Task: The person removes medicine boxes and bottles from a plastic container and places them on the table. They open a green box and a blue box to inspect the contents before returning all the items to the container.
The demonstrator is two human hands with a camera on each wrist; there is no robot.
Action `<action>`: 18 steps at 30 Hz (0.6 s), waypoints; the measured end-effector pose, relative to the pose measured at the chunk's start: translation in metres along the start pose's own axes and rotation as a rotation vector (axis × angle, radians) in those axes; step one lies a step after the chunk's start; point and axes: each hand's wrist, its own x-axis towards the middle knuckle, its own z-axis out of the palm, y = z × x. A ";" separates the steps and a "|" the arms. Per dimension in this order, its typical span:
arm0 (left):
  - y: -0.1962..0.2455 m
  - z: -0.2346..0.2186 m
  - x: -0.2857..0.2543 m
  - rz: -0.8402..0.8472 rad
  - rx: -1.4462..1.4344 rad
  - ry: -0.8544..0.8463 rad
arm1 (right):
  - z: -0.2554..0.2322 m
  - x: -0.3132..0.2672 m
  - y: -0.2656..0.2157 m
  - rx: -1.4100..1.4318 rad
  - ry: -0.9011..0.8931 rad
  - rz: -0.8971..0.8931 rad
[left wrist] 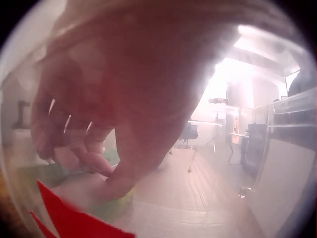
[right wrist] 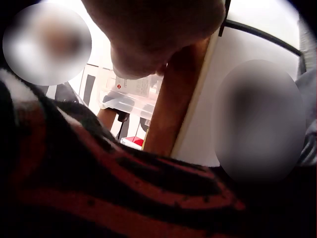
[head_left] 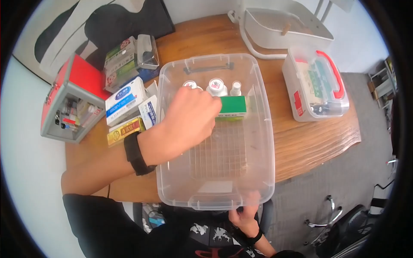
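Note:
A large clear plastic bin (head_left: 217, 189) stands on the wooden table, its front end reaching past the table edge. Inside, my left hand (head_left: 185, 114) grips a green box (head_left: 232, 105) by its left part, fingers and thumb curled at it in the left wrist view (left wrist: 99, 148). Two white bottles (head_left: 216, 86) and a small white spray bottle (head_left: 235, 88) stand behind the box; the left bottle is partly hidden by my hand. At the bin's front rim, my right hand (head_left: 245, 219) holds on, its fingers showing through the plastic. The right wrist view shows this hand from below.
Left of the bin are medicine boxes (head_left: 124, 101), a red and grey case (head_left: 71, 103) and stacked boxes (head_left: 122, 60). A lidded clear box with a red handle (head_left: 316, 86) stands at the right. Behind it is a white basket-like tray (head_left: 284, 30).

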 end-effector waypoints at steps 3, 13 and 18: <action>-0.003 -0.005 -0.011 -0.035 -0.059 0.084 | -0.017 0.009 -0.004 -0.036 -0.109 -0.010; 0.019 -0.031 -0.135 -0.013 -0.631 0.522 | -0.015 0.011 -0.007 -0.012 -0.097 -0.061; 0.051 0.010 -0.149 0.003 -0.748 0.673 | 0.006 0.003 -0.009 -0.070 0.098 0.088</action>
